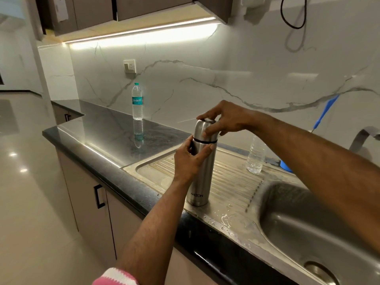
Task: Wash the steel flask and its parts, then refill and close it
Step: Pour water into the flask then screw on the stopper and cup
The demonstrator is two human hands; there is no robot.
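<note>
A tall steel flask stands upright on the ribbed steel drainboard near the counter's front edge. Its steel cap sits on top, above a black ring. My left hand is wrapped around the flask body just under that ring. From the right, my right hand grips the cap with fingers over its top and thumb on its side.
The sink basin lies to the right, with a tap behind it. A crumpled clear bottle stands on the drainboard's far side beside a blue object. A sealed water bottle stands on the dark counter at the back left.
</note>
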